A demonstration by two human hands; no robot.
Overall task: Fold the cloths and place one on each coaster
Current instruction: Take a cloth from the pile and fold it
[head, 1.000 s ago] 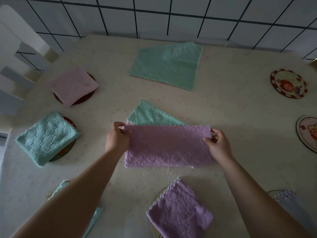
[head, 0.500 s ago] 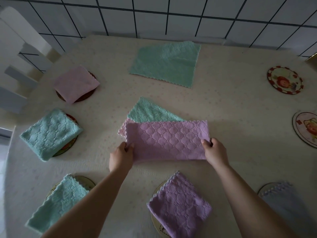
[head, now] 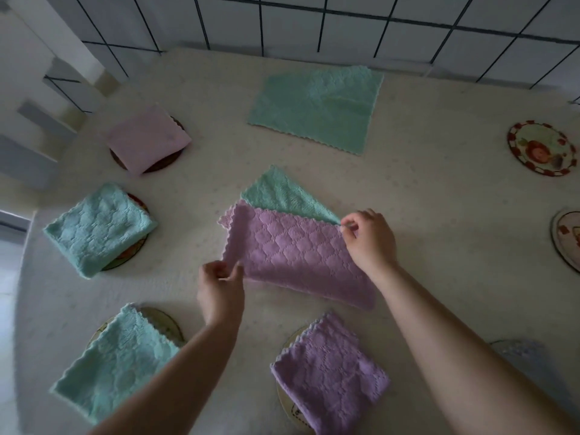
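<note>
Grips (head: 221, 285) (head: 370, 238) pinch purple cloth (head: 295, 255) corners.

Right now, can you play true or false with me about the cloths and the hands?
1. Both hands hold the purple cloth. True: the left hand pinches its near left corner, the right hand its far right corner.
2. A green cloth lies flat and unfolded by the wall. True.
3. The red-rimmed coaster has a cloth on it. False: it is bare.
4. The pink cloth lies on the bare table. False: it sits on a coaster.
5. A green cloth peeks out behind the purple cloth. True: the green corner shows.
</note>
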